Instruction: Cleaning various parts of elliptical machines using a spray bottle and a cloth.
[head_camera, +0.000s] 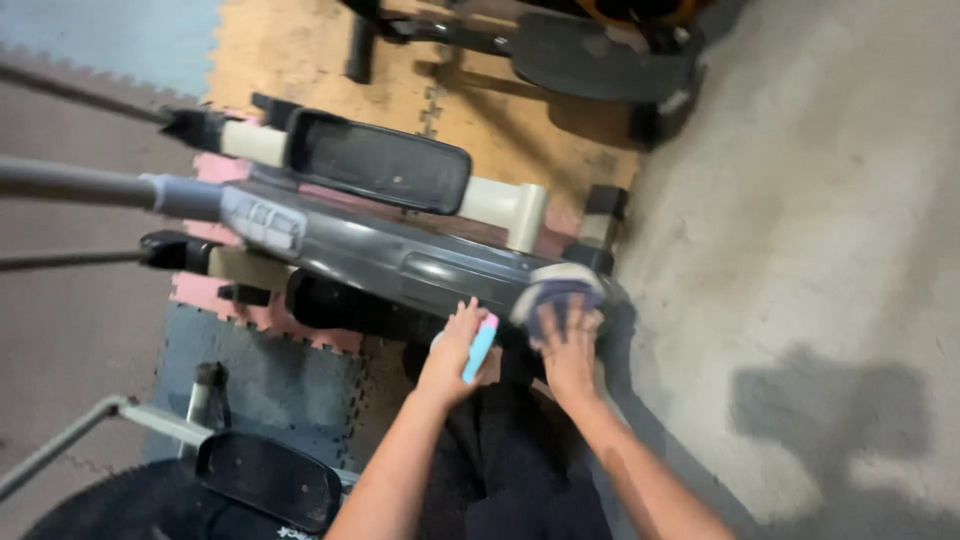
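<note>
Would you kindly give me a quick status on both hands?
Left hand holds blue-pink bottle. Right hand presses cloth on grey machine housing. Nothing blocking.

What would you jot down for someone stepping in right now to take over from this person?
Left hand: holds a slim blue and pink bottle, resting against the grey housing of the exercise machine.
Right hand: presses a blue and white cloth on the rounded end of that housing.
Around: black foot pedal above the housing, foam floor mats under the machine, bare concrete floor on the right.
Done or left: cannot tell which parts are already wiped; no visible streaks.
</note>
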